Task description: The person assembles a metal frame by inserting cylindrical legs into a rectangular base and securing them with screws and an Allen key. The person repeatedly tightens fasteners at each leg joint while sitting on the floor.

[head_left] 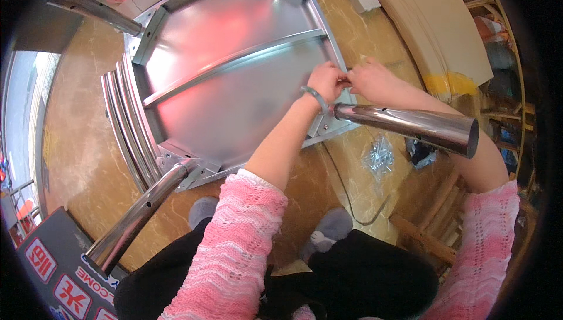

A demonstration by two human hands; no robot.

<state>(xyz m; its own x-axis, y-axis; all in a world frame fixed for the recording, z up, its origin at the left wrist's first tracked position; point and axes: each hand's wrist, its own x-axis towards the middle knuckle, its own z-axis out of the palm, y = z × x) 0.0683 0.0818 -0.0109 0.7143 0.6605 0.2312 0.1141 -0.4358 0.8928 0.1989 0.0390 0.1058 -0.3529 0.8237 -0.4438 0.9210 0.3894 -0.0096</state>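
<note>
A shiny metal table lies upside down with its bare underside [234, 109] facing up and a metal crossbar [234, 62] running over it. Round steel legs stand at its corners: a near right leg [410, 123], a near left leg [141, 211] and a far left leg [97, 8]. My left hand [326, 82], with a bangle at the wrist, is closed at the table's right edge, just beyond the near right leg. Fingertip to fingertip with it, my right hand [375, 82] pinches at the same spot, its forearm passing behind that leg. Whatever they grip is too small to make out.
Several bent metal tubes [126, 121] rest along the table's left side. A pile of small metal fasteners [380, 155] lies on the floor beside a dark packet [421, 151]. Flat cardboard [440, 27] and wooden pieces [428, 232] are at right. A dark thin strip [346, 194] curves near my feet.
</note>
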